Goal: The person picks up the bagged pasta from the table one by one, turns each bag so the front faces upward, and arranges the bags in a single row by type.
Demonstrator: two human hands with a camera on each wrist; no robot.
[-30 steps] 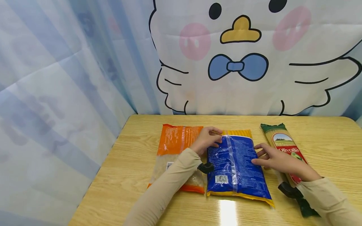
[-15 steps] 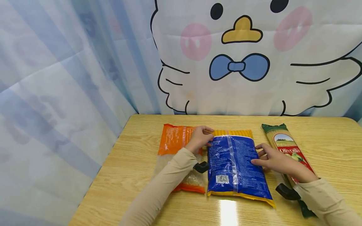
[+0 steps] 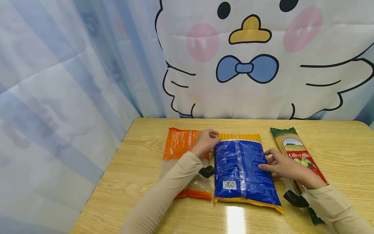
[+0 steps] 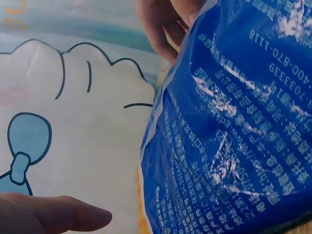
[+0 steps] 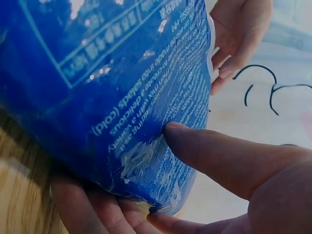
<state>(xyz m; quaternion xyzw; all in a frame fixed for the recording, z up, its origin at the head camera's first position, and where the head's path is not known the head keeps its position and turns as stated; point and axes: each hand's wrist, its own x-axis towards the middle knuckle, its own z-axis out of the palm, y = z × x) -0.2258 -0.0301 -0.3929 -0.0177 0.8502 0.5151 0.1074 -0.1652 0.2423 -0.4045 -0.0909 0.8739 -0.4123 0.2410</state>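
Observation:
A blue bag [image 3: 241,172] with white print and yellow ends lies face-up on the table. My right hand [image 3: 281,164] holds its right edge. In the right wrist view the thumb [image 5: 204,148] presses on the print, and the other fingers [image 5: 105,212] are tucked against the underside. Near the bag's upper left corner is my left hand [image 3: 205,141], its fingers loosely bent. One finger [image 4: 58,214] of it shows straight and apart from the bag in the left wrist view; contact by the others is hidden.
Partly under the left arm lies an orange bag [image 3: 176,146] with a see-through middle. A pasta pack [image 3: 295,148] with a green end slants beside the right hand, partly covered by that arm. A curtain [image 3: 248,94] hangs behind the wooden table [image 3: 131,162].
My left hand has slid left from over the blue bag's top to its upper left corner. The right hand has barely shifted, and the bags lie where they were.

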